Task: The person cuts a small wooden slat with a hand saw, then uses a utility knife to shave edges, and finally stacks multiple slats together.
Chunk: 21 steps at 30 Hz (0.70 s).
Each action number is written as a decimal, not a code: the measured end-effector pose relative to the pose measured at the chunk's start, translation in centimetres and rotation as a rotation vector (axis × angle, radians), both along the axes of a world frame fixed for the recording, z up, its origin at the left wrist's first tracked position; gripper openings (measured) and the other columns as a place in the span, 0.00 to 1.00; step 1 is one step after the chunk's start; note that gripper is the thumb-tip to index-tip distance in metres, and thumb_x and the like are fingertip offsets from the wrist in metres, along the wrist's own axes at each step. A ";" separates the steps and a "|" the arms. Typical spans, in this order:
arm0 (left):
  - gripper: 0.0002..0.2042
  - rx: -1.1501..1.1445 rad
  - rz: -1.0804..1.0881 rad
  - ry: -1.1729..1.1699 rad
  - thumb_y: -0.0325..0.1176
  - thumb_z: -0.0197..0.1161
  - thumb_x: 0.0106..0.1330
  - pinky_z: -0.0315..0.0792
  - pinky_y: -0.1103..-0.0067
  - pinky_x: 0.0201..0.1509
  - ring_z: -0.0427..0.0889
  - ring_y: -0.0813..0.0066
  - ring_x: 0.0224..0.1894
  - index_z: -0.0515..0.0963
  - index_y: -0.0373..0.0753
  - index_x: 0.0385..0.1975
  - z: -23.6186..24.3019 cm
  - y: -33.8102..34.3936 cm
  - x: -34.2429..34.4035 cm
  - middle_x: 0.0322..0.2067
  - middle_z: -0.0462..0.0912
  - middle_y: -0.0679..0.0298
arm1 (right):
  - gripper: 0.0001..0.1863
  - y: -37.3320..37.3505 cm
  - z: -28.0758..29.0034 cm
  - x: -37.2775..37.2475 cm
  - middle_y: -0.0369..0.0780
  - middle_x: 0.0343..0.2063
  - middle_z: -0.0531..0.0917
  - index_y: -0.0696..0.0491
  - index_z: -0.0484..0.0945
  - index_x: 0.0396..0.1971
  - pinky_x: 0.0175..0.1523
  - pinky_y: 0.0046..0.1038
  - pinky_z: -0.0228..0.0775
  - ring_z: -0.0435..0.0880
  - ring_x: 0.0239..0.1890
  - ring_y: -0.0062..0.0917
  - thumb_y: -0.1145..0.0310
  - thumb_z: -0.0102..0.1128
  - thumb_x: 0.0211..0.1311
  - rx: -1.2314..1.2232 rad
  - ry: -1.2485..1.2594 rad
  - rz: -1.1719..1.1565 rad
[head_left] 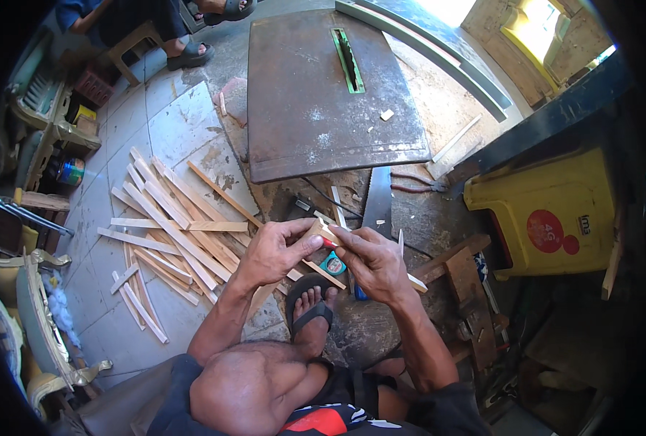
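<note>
My left hand (279,254) is closed, pinching a small piece of pale wood (323,231) in front of me. Against that wood my right hand (372,263) is closed too, with a small red object (330,243) between its fingers; its kind is partly hidden. A pale pointed thing (400,243) shows beside the right hand, and whether it is held I cannot tell. Just below the hands lies a teal tape measure (333,264). Beyond the right hand are a handsaw (377,200) and pliers (419,184). My sandalled foot (311,309) is underneath.
Many thin wooden strips (174,232) lie piled on the tiles at left. Ahead stands a brown saw table (301,87) with a green-edged slot (348,62). A yellow plastic stool (548,211) is at right, carved furniture (29,320) at left. Another person's foot (190,54) shows far left.
</note>
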<state>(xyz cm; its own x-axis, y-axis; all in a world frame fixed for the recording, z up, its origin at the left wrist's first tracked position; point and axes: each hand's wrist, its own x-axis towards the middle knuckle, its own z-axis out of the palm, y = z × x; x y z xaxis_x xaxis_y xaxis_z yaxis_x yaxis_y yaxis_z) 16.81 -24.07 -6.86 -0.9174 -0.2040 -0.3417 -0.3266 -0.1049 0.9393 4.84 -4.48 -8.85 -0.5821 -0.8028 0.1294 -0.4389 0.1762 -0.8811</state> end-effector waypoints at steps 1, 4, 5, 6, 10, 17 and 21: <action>0.21 -0.019 -0.021 -0.014 0.40 0.66 0.74 0.78 0.81 0.43 0.80 0.85 0.37 0.81 0.31 0.58 -0.2 -0.3 0.0 0.35 0.86 0.68 | 0.21 0.0 -0.1 0.0 0.45 0.32 0.84 0.45 0.84 0.60 0.39 0.35 0.76 0.85 0.32 0.37 0.69 0.67 0.67 0.014 -0.005 0.002; 0.21 -0.060 -0.058 -0.024 0.41 0.66 0.74 0.77 0.81 0.40 0.78 0.85 0.34 0.81 0.32 0.58 -0.6 -0.7 0.0 0.33 0.85 0.69 | 0.21 0.0 -0.1 0.1 0.45 0.31 0.84 0.45 0.84 0.60 0.39 0.36 0.76 0.85 0.31 0.38 0.68 0.67 0.67 0.042 -0.021 0.000; 0.21 -0.070 -0.065 -0.022 0.42 0.66 0.74 0.76 0.81 0.39 0.77 0.86 0.33 0.81 0.33 0.58 -0.7 -0.8 0.0 0.33 0.84 0.70 | 0.21 0.0 -0.1 0.2 0.45 0.31 0.83 0.45 0.84 0.60 0.39 0.36 0.76 0.85 0.31 0.38 0.68 0.67 0.67 0.048 -0.027 -0.003; 0.21 -0.069 -0.065 -0.023 0.42 0.66 0.74 0.76 0.81 0.38 0.77 0.86 0.33 0.82 0.33 0.58 -0.6 -0.9 -0.1 0.32 0.84 0.70 | 0.21 -0.1 -0.1 0.3 0.45 0.31 0.83 0.45 0.84 0.60 0.39 0.36 0.76 0.85 0.31 0.38 0.68 0.67 0.67 0.048 -0.030 -0.009; 0.20 -0.040 -0.068 -0.031 0.41 0.66 0.74 0.74 0.81 0.36 0.76 0.86 0.32 0.82 0.32 0.57 -0.4 -1.0 -0.3 0.32 0.84 0.71 | 0.20 -0.1 -0.2 0.5 0.45 0.31 0.84 0.45 0.84 0.59 0.39 0.37 0.76 0.86 0.32 0.39 0.67 0.67 0.67 0.034 -0.028 -0.032; 0.18 -0.093 -0.109 -0.054 0.39 0.64 0.76 0.73 0.82 0.36 0.75 0.86 0.32 0.83 0.32 0.56 -0.1 -1.3 -0.3 0.31 0.84 0.71 | 0.21 -0.5 0.3 1.3 0.46 0.30 0.84 0.50 0.84 0.59 0.38 0.33 0.76 0.85 0.30 0.35 0.70 0.68 0.66 0.025 0.003 -0.052; 0.16 -0.042 -0.143 -0.094 0.39 0.62 0.77 0.72 0.83 0.36 0.75 0.86 0.30 0.84 0.31 0.52 0.1 -1.4 -0.1 0.30 0.83 0.70 | 0.19 -0.7 -0.4 2.2 0.49 0.32 0.85 0.50 0.84 0.58 0.39 0.39 0.77 0.87 0.34 0.43 0.69 0.66 0.67 0.017 0.023 -0.069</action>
